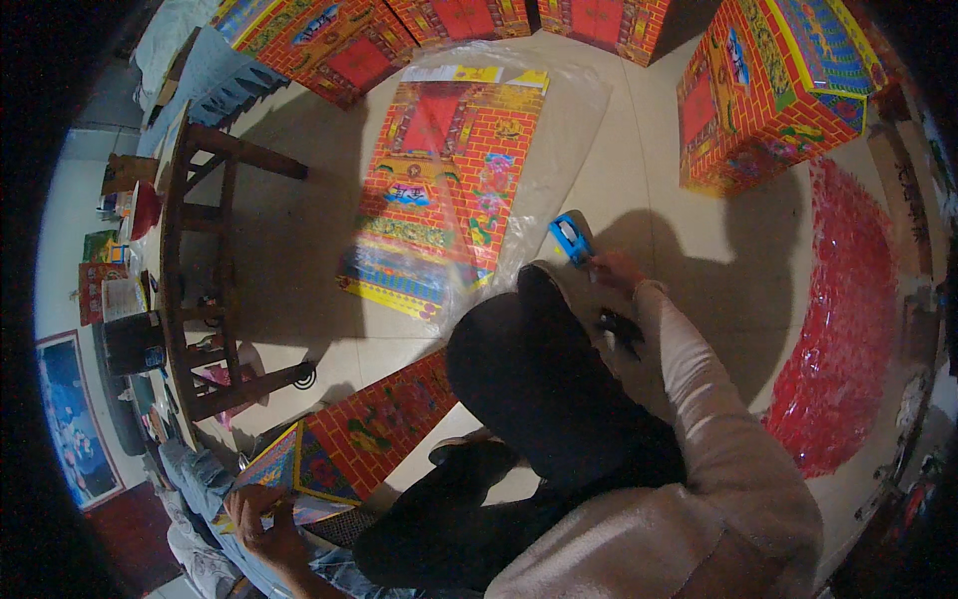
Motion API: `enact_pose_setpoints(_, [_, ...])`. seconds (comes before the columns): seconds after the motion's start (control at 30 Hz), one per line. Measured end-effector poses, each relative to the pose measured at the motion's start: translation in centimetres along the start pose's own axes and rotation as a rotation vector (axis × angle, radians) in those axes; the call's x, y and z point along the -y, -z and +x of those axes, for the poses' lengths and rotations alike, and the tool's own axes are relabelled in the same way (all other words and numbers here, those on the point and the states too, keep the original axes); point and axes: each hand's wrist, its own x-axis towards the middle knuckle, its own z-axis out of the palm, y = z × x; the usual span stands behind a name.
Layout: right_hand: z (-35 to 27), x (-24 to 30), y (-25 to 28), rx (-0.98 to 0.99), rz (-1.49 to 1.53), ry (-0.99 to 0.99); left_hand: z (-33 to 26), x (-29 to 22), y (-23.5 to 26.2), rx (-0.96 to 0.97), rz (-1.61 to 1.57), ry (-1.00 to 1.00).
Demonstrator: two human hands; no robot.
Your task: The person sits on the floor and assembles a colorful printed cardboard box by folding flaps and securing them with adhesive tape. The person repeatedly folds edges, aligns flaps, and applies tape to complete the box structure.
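Note:
At the lower left, my left hand (264, 524) is closed on the edge of a printed cardboard house (374, 429) with a red brick pattern and a yellow-edged triangular end. The house lies beside my legs. Out to the right, my right hand (619, 270) has its fingers around the near end of a blue tape dispenser (569, 238), low over the floor. A black tool (621, 329), perhaps scissors or a clamp, lies on the floor just below that hand. Flat printed cardboard sheets (449, 180) lie in a clear plastic bag ahead of my knee.
Assembled brick-pattern card houses (778, 110) stand at the far right and along the back. A crinkled red plastic sheet (838, 329) covers floor on the right. To the left stands a dark wooden-legged table (228, 260) with items on it.

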Motion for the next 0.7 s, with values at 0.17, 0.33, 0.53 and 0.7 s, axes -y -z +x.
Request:
enact_pose_setpoints(0.17, [-0.3, -0.1, -1.4, -0.057, 0.29, -0.359, 0.1, 0.3, 0.0, 0.002, -0.006, -0.002])
enact_pose_setpoints(0.33, [-1.0, -1.8, -0.9, -0.101, 0.198, -0.381, 0.5, 0.2, -0.6, 0.011, -0.038, 0.047])
enact_pose_setpoints(0.53, [-0.5, -2.5, -2.2, -0.222, 0.132, -0.393, 0.6, 0.4, -0.6, 0.004, -0.064, 0.035])
enact_pose_setpoints(0.7, [1.2, -1.9, -2.4, -0.234, -0.162, -0.577, 0.2, -0.1, -0.6, -0.014, -0.054, 0.091])
